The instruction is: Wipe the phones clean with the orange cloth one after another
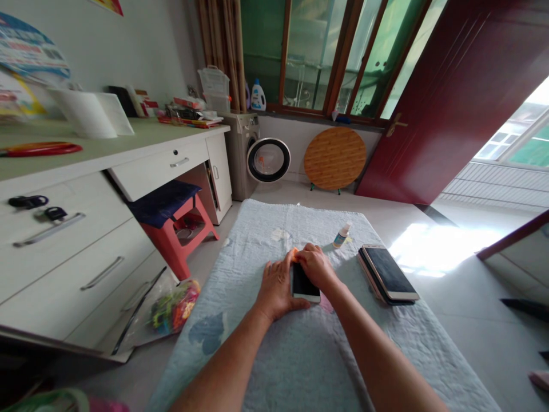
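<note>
A smartphone (304,284) with a dark screen and pale frame lies on the cloth-covered table (283,357). My left hand (275,286) steadies it from the left, the thumb along its near edge. Over the phone's far end, my right hand (316,265) has its fingers closed on a small orange cloth (295,254), pressed against the screen. Part of the phone is hidden by my right hand. To the right stand a small spray bottle (342,235) with a white top and a stack of phones (389,272), a gold-framed one uppermost.
On the left is a white desk (158,153) with a paper towel roll (86,113) on it. A red stool (180,229) with a dark cushion is tucked beneath. Beyond the table are a washing machine (241,150) with its door open and a round wooden tabletop (335,158).
</note>
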Tool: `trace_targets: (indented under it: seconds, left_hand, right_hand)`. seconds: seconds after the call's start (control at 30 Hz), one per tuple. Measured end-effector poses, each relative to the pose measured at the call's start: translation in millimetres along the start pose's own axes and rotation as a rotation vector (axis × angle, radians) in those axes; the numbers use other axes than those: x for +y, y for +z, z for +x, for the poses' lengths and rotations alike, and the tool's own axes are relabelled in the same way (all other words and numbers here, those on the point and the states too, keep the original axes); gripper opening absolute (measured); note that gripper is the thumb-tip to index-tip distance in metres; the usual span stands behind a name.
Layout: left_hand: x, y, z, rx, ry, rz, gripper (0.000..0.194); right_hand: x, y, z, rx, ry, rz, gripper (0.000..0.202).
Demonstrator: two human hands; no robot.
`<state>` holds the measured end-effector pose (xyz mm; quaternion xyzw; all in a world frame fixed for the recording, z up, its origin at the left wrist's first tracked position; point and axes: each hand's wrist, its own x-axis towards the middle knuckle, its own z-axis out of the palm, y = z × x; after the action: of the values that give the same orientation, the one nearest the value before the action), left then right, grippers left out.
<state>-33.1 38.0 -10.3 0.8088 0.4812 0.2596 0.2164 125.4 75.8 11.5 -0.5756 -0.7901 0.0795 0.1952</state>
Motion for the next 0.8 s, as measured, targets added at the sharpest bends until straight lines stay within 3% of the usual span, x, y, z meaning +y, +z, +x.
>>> trace_targets:
  seconds: [0.17, 0.33, 0.47, 0.57, 0.8]
  left_hand:
    - [-3.7, 4.5, 0.4, 0.023, -0.023, 0.006, 0.134]
    - [-2.5, 3.9, 1.1, 0.013, 0.009, 0.075, 0.120]
    - [-2.2, 1.8, 2.6, -0.028, 0.014, 0.109, 0.106]
    - [-3.3, 0.9, 3.3, -0.067, 0.016, 0.111, 0.103]
    - [-3.9, 1.2, 3.2, -0.067, 0.011, 0.118, 0.115]
  right_hand:
    - [-11.3, -4.3, -27.7, -0.078, -0.122, 0.109, 0.023]
    - [-18.5, -19.6, -54.5, -0.200, -0.205, 0.197, 0.018]
    - [-12.1, -29.7, -64.6, -0.246, -0.183, 0.257, 0.021]
    - [-1.4, -26.0, -65.3, -0.194, -0.132, 0.267, 0.020]
    - [22.0, -0.9, -54.1, 0.074, 0.055, 0.196, 0.020]
